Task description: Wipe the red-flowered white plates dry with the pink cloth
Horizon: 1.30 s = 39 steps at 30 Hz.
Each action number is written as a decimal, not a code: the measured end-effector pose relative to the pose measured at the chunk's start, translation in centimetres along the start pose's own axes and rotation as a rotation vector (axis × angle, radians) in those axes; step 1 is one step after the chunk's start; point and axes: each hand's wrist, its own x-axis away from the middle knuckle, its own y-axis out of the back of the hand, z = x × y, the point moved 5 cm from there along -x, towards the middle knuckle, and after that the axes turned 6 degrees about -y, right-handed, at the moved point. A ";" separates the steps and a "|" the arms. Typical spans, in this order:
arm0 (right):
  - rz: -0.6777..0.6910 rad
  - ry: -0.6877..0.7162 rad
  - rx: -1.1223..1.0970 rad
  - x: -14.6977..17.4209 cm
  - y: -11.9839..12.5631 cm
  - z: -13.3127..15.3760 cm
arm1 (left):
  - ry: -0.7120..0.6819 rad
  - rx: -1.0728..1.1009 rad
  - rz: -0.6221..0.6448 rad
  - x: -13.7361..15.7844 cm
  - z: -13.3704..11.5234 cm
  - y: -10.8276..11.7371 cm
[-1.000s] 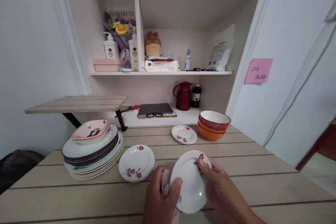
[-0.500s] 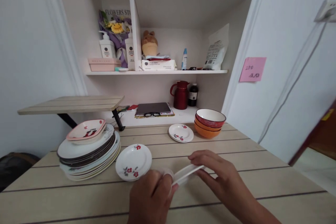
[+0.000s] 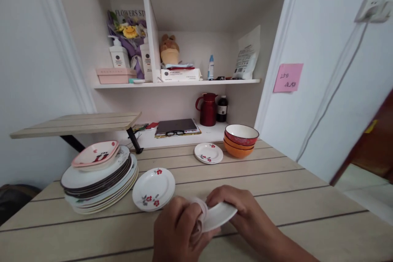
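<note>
Between my two hands, low in the view, a small white plate (image 3: 220, 215) is held tilted above the table. My right hand (image 3: 241, 206) grips its far right edge, thumb and fingers closed on the rim. A pale pinkish cloth (image 3: 202, 208) is bunched in my left hand (image 3: 181, 229) and pressed against the plate's left edge; the fingers hide much of it. Just left of my hands lies a short stack of white plates with red flowers (image 3: 155, 188). Beyond them sits another small stack of flowered plates (image 3: 208, 152).
Stacked bowls (image 3: 241, 142), orange with a red one on top, stand at the back right. On the left is a tall stack of plates (image 3: 98, 180) topped by a pink-rimmed dish (image 3: 95, 154), beside a small raised shelf (image 3: 80, 123). A red jug (image 3: 208, 109) stands behind.
The plate has turned from nearly edge-on to showing more of its face. My right hand has come closer to my left. The whole view has shifted slightly.
</note>
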 end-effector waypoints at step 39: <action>-0.205 -0.838 -1.482 0.9 -5.4 -5.3 | 0.315 0.037 -0.121 1.5 3.1 -1.0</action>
